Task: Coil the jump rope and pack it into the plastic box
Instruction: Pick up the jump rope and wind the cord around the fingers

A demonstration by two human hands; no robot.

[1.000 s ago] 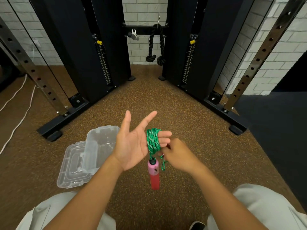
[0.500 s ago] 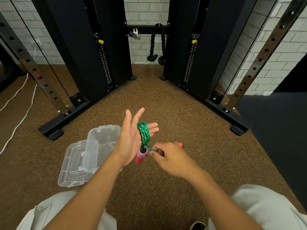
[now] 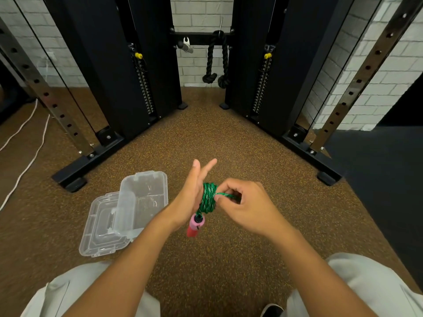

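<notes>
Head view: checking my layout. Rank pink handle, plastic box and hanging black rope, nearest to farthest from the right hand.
1. Pink handle, dangling just below-left of the right hand, which pinches the green rope.
2. Plastic box, open on the floor farther left.
3. Black rope, hanging far ahead by the wall.

The person is wearing pale grey-beige trousers (image 3: 68, 294) of plain, smooth cloth, though how far down they are reaching is not showing. The cloth is covering the left thigh (image 3: 96, 282) and the right thigh (image 3: 370, 287) along the bottom edge, with a faint seam running along each side. Just beside the right leg, the toe of a dark shoe (image 3: 272, 311) with a lighter rim is peeking in. Both forearms are showing bare right down to the left hand (image 3: 188, 197) and the right hand (image 3: 249, 208). The fingers (image 3: 207, 168) are looking slim, with nails cut short and plain where they are showing.
</notes>
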